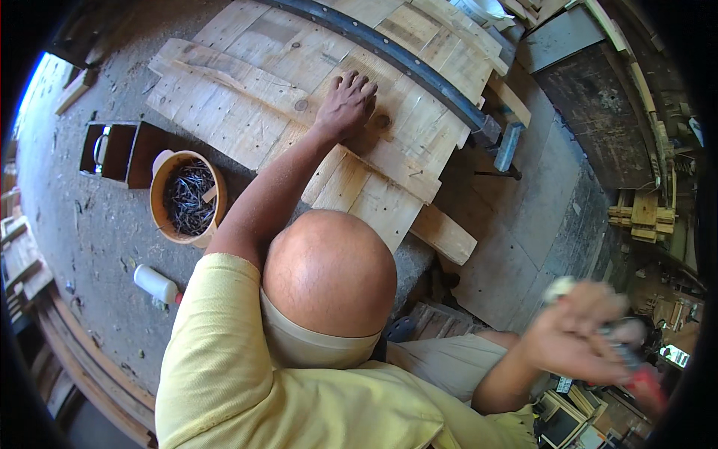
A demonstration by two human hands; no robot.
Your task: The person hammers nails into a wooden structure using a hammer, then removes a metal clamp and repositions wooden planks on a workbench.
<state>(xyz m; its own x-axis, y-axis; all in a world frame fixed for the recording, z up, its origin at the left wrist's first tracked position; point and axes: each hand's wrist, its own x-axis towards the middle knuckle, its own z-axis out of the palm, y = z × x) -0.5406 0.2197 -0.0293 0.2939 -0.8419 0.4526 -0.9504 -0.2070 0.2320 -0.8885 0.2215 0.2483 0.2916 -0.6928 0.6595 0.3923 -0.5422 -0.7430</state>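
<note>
Resting fingers-down on the plank panel, the left hand is sitting between the crosswise batten and the dark curved metal bar. Its fingers are bending, slightly apart; whether they are pinching a nail or just bracing, cannot tell. Right hand is hanging well out to the right, fingers curling around a red-ended tool; both are blurring, so tool type is staying unclear.

Main risk, as a judgement: if that tool is a hammer, a stroke landing off line could be catching the left knuckles, since they are lying exposed on the wood. Metal bar is running close beyond the fingers, so a glancing hit could be bouncing off it. A loose panel could also be shifting, because only one hand is visibly bearing on it. Bare knee is poking up near the panel's close edge, risking a scrape or splinter. Tub of nails is standing near the left forearm, so a careless elbow could be tipping it.
</note>
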